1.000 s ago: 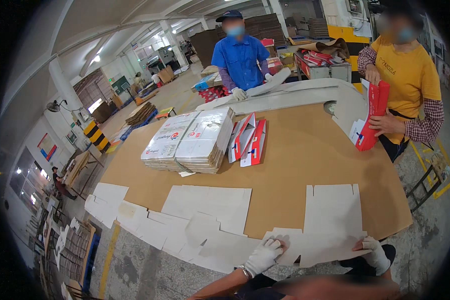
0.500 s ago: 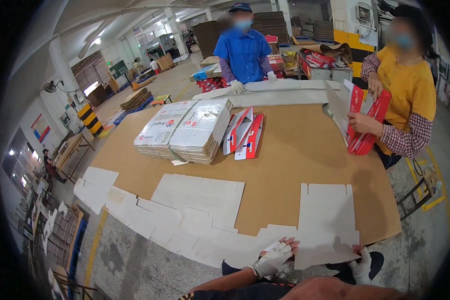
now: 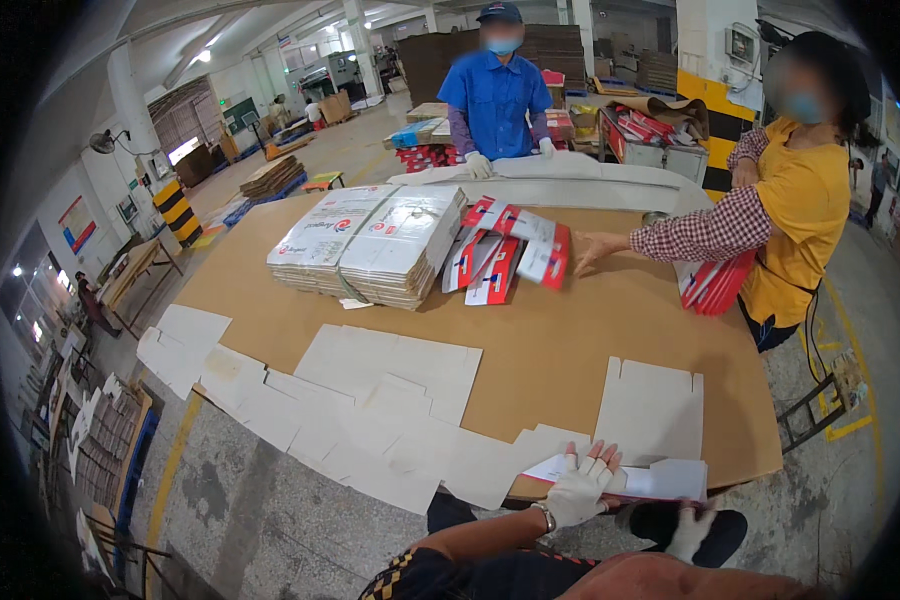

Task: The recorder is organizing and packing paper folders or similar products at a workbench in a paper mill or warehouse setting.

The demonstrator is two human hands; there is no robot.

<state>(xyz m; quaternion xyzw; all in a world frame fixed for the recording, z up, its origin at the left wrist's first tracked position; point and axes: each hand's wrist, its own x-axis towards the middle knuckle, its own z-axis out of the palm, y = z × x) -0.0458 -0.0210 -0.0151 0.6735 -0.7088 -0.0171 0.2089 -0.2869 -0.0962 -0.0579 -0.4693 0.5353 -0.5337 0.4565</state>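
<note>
At the near edge of the table lies a white cut cardboard sheet, its near part raised into a narrow strip with a little red showing. My left hand, in a white fingerless glove, rests on that strip with its fingers spread. My right hand, also gloved, is at the sheet's near right corner; its fingertips are blurred and partly hidden, so their grip does not show. Left of my hands, overlapping flat white cardboard pieces run along the table edge.
A strapped stack of white flat cartons stands on the brown-topped table. Beside it are red-and-white folded boxes. A co-worker in yellow reaches in from the right, holding more boxes; another in blue stands at the far edge.
The sheet's near part has come up into a strip, and my left hand has moved up onto it. The yellow-shirted co-worker has put a box beside the others, and that arm now stretches left.
</note>
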